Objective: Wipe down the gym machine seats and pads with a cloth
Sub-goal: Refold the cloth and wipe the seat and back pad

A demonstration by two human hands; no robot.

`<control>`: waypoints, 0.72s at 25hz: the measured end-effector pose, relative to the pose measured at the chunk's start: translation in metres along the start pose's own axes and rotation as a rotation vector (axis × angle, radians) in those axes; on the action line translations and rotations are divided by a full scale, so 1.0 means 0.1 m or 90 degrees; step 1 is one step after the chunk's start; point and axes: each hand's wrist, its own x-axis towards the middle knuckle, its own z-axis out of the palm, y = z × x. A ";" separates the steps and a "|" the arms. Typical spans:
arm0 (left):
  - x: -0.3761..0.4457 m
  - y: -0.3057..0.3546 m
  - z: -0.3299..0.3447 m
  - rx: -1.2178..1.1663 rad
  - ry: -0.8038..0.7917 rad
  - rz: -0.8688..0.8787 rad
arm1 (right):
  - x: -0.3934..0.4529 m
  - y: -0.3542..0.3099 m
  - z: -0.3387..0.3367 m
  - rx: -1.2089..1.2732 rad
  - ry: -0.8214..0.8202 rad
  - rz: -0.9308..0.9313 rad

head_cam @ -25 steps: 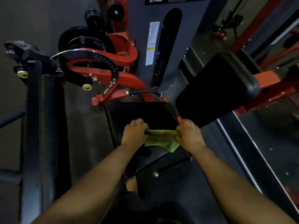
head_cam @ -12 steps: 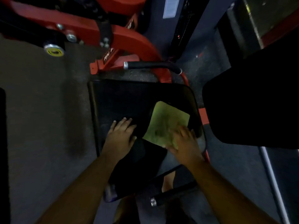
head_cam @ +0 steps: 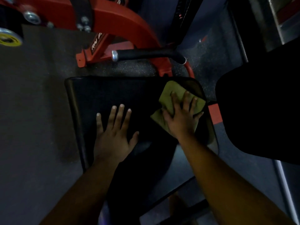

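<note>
Pressing 1 green cloth (head_cam: pixel 168 98) on 1 black seat (head_cam: pixel 103 95) — 2 hands, both flat, apart

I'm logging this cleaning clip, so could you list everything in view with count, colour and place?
seat pad: one, black, centre, under both hands
cloth: one, olive green, on the seat's far right part
back pad: one, black, right edge
machine frame: one, red, top, beyond the seat
handle bar: one, black grip with silver end, just beyond the seat
yellow knob: one, top left
floor: dark grey, left of the seat
left hand: flat, fingers spread, on the seat
right hand: fingers spread, pressing the cloth
</note>
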 end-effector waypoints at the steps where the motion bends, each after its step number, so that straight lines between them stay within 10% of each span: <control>1: 0.01 0.00 0.01 0.006 0.001 0.000 | 0.24 -0.06 -0.07 0.024 0.000 0.050; 8: 0.04 0.02 -0.01 0.028 -0.004 0.005 | 0.26 -0.36 -0.08 -0.031 -0.038 -0.128; 13: 0.05 0.00 0.03 0.046 -0.002 0.011 | 0.81 0.13 -0.29 0.020 -0.014 0.064; 18: 0.05 0.01 0.00 0.045 -0.024 0.010 | -0.46 0.06 0.16 0.045 0.035 -0.109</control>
